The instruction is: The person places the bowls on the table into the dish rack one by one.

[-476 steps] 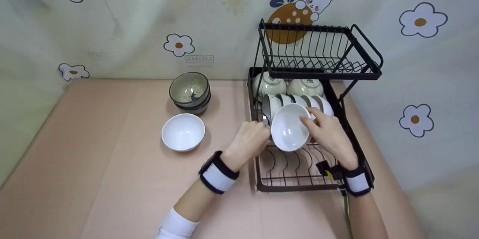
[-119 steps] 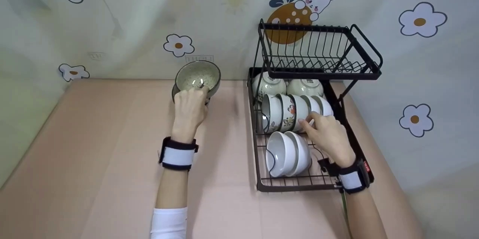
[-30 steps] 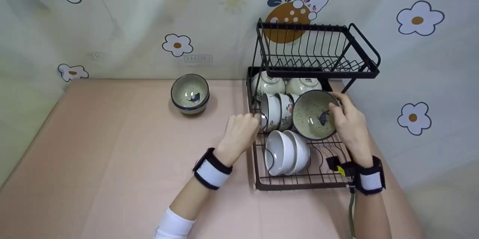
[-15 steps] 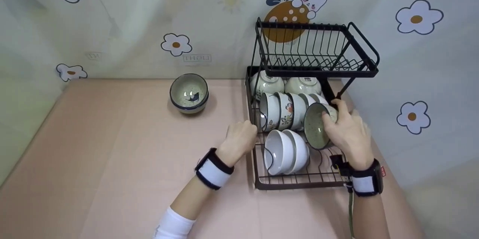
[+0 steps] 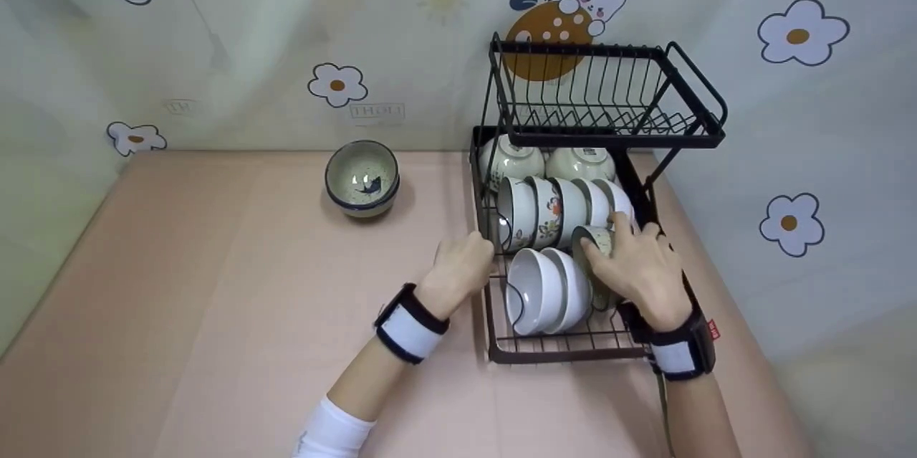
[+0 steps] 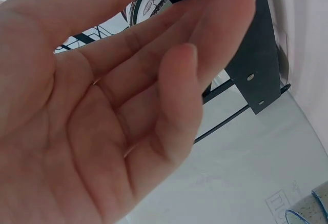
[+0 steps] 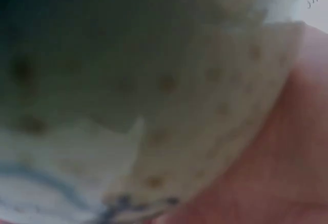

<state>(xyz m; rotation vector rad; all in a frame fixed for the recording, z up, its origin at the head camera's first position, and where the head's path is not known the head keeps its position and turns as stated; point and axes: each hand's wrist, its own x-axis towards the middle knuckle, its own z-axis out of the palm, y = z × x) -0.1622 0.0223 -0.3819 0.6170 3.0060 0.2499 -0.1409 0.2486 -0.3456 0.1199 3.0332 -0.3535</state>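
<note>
In the head view, my right hand (image 5: 642,270) holds a speckled green bowl (image 5: 600,236) by its rim, thumb on the inner side. The bowl stands on edge in the front row of a black dish rack (image 5: 566,356), just right of two white bowls (image 5: 531,293). Its speckled outside (image 7: 205,116) fills much of the right wrist view, blurred. Beside the rack's left edge is my left hand (image 5: 462,268). The left wrist view shows its palm (image 6: 87,131) holding nothing, fingers loosely bent; whether it touches the rack I cannot tell.
A stack of green bowls (image 5: 362,175) stands on the pink table (image 5: 236,300) at the back left. Several patterned and white bowls (image 5: 548,214) lean in the rack's middle row. Upturned bowls (image 5: 516,160) sit behind, under the upper tier (image 5: 609,128).
The right hand has turned the green bowl onto its edge and lowered it left and forward into the front row. The left hand left the stack earlier and now stays by the rack.
</note>
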